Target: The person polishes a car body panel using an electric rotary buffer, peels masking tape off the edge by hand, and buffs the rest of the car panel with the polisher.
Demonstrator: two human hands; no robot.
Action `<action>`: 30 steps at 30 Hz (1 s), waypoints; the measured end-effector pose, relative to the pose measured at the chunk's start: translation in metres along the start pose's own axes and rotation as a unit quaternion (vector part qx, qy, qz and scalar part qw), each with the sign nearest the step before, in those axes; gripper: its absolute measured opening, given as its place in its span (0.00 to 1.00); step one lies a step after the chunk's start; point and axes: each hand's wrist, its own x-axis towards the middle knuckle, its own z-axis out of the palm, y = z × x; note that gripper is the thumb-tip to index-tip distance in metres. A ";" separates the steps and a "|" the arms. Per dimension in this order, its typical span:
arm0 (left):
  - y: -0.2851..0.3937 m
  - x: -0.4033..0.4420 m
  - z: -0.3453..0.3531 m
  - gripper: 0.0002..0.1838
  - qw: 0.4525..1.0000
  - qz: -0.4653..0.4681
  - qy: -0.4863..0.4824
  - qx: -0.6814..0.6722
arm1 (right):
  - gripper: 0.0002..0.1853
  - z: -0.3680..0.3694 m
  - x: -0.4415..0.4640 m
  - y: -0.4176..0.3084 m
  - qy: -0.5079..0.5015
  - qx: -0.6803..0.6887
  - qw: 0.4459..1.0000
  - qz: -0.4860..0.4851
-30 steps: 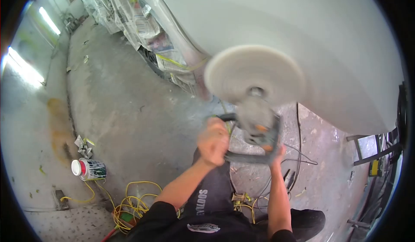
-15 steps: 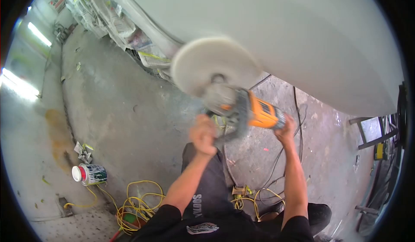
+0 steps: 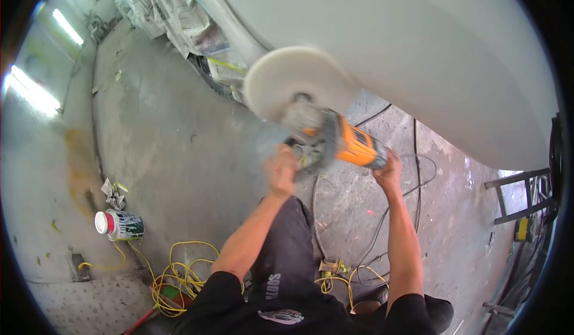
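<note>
A polisher (image 3: 354,145) with an orange body and dark grey parts is held in front of me, tilted. Its wide white round pad (image 3: 296,75) is blurred and sits at the lower edge of a smooth pale grey panel (image 3: 442,54); whether they touch I cannot tell. My left hand (image 3: 281,172) is closed around the dark front handle, left of the body. The rear end of the polisher is wrapped by my right hand (image 3: 388,168). A dark cord trails from that end towards the floor.
Masking paper and plastic (image 3: 179,21) cover the part left of the panel. Yellow cable (image 3: 173,281) lies coiled on the floor beside my legs. A paint-streaked can (image 3: 125,224) stands at left, a dark metal stand (image 3: 520,194) at right. Black hoses (image 3: 417,179) cross the floor.
The camera view has shifted slightly. The polisher and both hands have moved a little left relative to the panel, with both grips unchanged.
</note>
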 end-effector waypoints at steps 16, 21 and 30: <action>0.130 -0.056 0.160 0.12 0.971 0.091 -0.223 0.000 | 0.15 -0.154 -0.147 0.048 0.092 0.011 0.985 0.144; 0.178 -0.043 0.214 0.18 0.954 0.134 -0.266 -0.038 | 0.15 -0.143 -0.218 0.066 0.193 0.070 0.957 0.204; 0.182 0.029 0.078 0.12 0.969 0.156 -0.188 0.032 | 0.14 -0.072 -0.128 -0.076 0.084 0.179 0.951 0.235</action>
